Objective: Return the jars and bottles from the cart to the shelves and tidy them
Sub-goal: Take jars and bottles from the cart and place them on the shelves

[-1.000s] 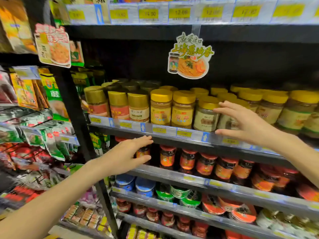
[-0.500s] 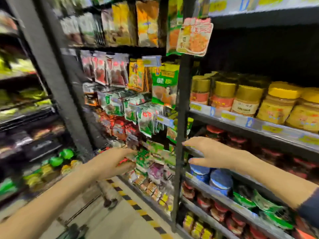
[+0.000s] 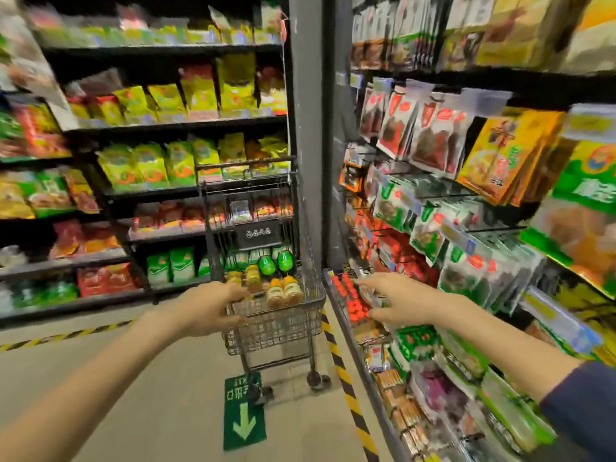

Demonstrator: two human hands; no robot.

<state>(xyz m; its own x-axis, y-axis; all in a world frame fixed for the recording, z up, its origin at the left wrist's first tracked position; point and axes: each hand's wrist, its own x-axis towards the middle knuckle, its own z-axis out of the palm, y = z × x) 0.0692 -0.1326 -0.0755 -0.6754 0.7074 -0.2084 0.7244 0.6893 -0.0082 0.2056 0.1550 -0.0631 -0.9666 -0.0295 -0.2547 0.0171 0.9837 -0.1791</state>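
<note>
Left hand (image 3: 206, 308): open, empty, over cart (image 3: 276, 328) rim, likely poised for jars (image 3: 283, 291) at its 2 o'clock.
Right hand (image 3: 396, 301): open, empty, spare.

we count one wire cart (image 3: 276, 325). in its basket we make out four amber jars (image 3: 276, 292) with yellow lids and two dark bottles (image 3: 266, 265) with green labels. two of its wheels (image 3: 318, 381) show. there are two bare hands, one left hand (image 3: 206, 308) and one right hand (image 3: 396, 301). on the floor we find one green arrow sticker (image 3: 244, 415) and two runs of yellow-and-black tape (image 3: 346, 385). the packets (image 3: 150, 165) on the shelves (image 3: 173, 123) are too blurred for us to count.
</note>
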